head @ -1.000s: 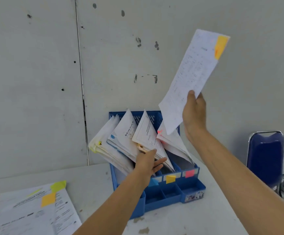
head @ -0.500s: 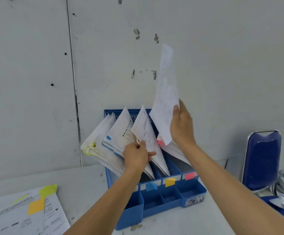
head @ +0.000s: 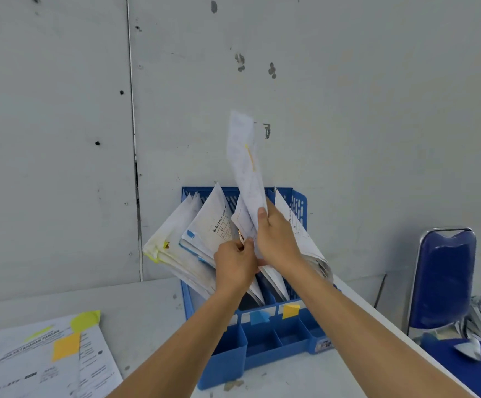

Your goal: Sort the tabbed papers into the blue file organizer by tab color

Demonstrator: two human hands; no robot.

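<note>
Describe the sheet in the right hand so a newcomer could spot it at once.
Find the blue file organizer against the grey wall. Above its middle, the right hand pinches one sheet standing upright, higher than the filed papers. Unlike those, it shows nearly edge-on, with a thin yellow-orange tab on its upper half.

The single view comes from a wide-angle camera at head height, facing forward and slightly down along both forearms, which enter from the bottom edge and meet at frame centre, where the left hand point(head: 235, 265) on the papers point(head: 213, 225) and the right hand point(head: 276, 239) on a sheet point(head: 245, 168) sit near the lens. It faces the wall point(head: 348, 110) almost squarely, which fills the upper half, with the organizer point(head: 273, 349) close and central on the table point(head: 147, 305). The wide field also takes in a stack point(head: 41, 357) at lower left and a chair point(head: 441, 277) at right.
</note>
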